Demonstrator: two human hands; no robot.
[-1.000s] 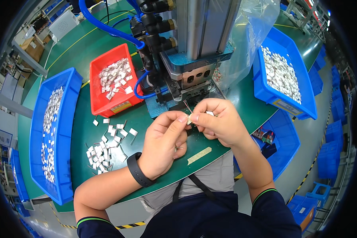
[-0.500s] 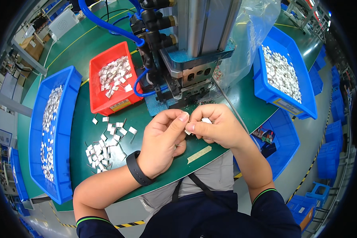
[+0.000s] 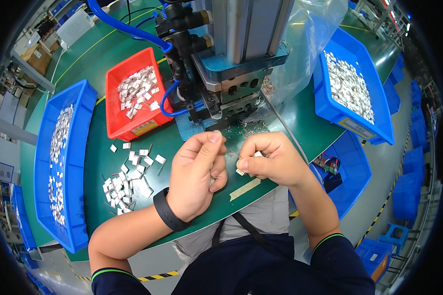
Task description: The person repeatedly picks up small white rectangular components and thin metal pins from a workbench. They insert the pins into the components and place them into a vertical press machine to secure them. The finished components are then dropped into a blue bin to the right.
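My right hand [image 3: 272, 158] is closed in a pinch on a small white connector [image 3: 240, 171], and a thin wire rises by its fingertips. A second white piece [image 3: 258, 154] shows between its curled fingers. Beside it on the left, my left hand [image 3: 198, 169] is closed, thumb pressed to the index finger. A short lead and a bit of white, seemingly another wired connector [image 3: 212, 181], stick out from its lower fingers; the rest is hidden. Both hands hover over the near edge of the green table [image 3: 157, 223], in front of a pneumatic press [image 3: 238, 91].
Loose wired connectors [image 3: 120, 189] lie left of my hands. A red bin [image 3: 114, 98] and a long blue bin [image 3: 79, 196] stand beyond and left. Another blue bin [image 3: 334, 110] is at right, with a lower blue bin [image 3: 354, 191] beneath. Wire scraps [image 3: 251, 129] litter the press base.
My hands have drawn apart, opening a gap between their fingertips. The left hand has shifted left and slightly up; the right hand has moved slightly right. The view has shifted a little.
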